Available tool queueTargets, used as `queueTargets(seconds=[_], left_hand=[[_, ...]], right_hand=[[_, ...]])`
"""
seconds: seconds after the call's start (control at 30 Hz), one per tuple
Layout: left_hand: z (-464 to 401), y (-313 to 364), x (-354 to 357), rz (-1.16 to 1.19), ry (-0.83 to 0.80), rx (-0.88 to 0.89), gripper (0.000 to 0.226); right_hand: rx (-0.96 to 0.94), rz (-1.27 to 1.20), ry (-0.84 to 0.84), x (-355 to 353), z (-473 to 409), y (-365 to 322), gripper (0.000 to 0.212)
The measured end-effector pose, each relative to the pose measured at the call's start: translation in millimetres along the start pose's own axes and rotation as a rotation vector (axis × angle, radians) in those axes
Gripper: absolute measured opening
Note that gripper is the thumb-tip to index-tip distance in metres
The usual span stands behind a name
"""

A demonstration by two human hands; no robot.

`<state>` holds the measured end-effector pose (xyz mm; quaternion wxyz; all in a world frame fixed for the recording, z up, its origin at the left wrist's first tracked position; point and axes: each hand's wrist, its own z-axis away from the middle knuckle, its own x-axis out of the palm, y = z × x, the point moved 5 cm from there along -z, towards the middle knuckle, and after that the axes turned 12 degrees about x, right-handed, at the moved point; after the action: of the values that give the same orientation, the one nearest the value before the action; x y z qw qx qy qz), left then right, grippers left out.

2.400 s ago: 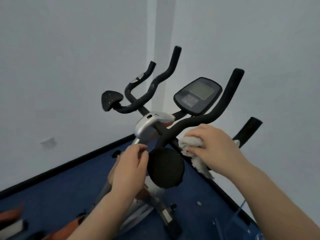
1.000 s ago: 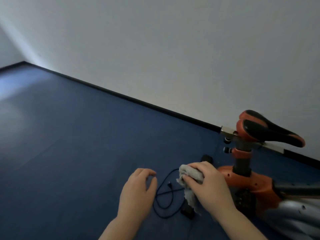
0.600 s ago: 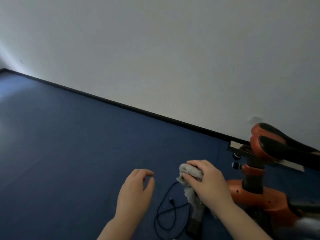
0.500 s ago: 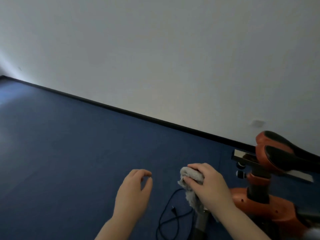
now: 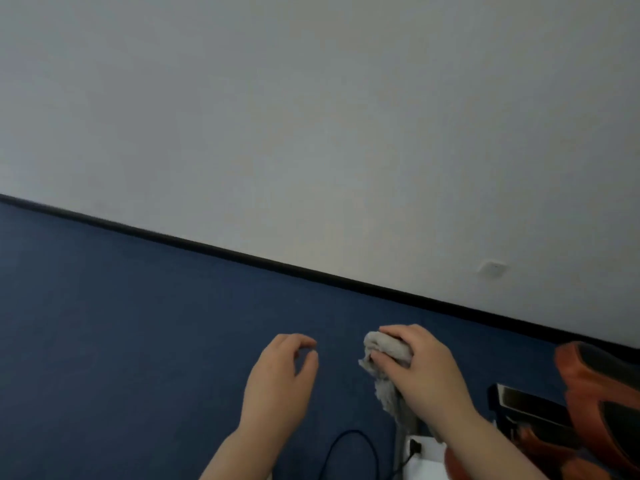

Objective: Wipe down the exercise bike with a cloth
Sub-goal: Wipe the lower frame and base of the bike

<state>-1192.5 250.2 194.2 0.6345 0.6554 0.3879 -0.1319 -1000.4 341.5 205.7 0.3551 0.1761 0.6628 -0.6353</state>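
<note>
My right hand (image 5: 427,370) grips a crumpled grey cloth (image 5: 384,351), whose loose end hangs down below the fingers. My left hand (image 5: 280,375) hovers beside it over the floor, fingers loosely curled, holding nothing. Only the rear of the exercise bike shows at the lower right: the orange and black saddle (image 5: 602,403) and the metal seat rail (image 5: 526,401) under it. Both hands are left of the saddle and do not touch it. The handlebars and console are out of view.
Blue carpet (image 5: 138,323) runs to a black skirting board (image 5: 277,263) under a plain white wall with a small wall plate (image 5: 491,269). A black cable (image 5: 346,448) loops on the floor by a white part (image 5: 426,457) at the bottom edge.
The view has swung from the handlebars to the saddle end and tilted upward. The saddle has slid to the lower right corner. Both hands keep their pose, the right still holding the cloth.
</note>
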Motion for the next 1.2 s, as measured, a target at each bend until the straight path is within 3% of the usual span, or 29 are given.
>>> queueTargets(seconds=[0.2, 0.43, 0.77, 1.07, 1.2], left_hand=[[-135, -38, -17, -0.032, -0.159, 0.156, 0.012], [-282, -38, -21, 0.016, -0.264, 0.320, 0.013], [-362, 24, 109, 0.104, -0.632, 0.579, 0.014], [-470, 124, 214, 0.102, -0.657, 0.809, 0.013], [-499, 163, 260, 0.185, -0.718, 0.799, 0.014]], right_hand=[[0.189, -0.080, 0.168, 24, -87, -18, 0.025], [0.356, -0.157, 0.389, 19, -159, -41, 0.022], [0.569, -0.162, 0.664, -33, -217, 12, 0.018], [0.670, -0.241, 0.829, -113, -287, 85, 0.016], [0.753, -0.229, 0.899, -149, -304, 113, 0.014]])
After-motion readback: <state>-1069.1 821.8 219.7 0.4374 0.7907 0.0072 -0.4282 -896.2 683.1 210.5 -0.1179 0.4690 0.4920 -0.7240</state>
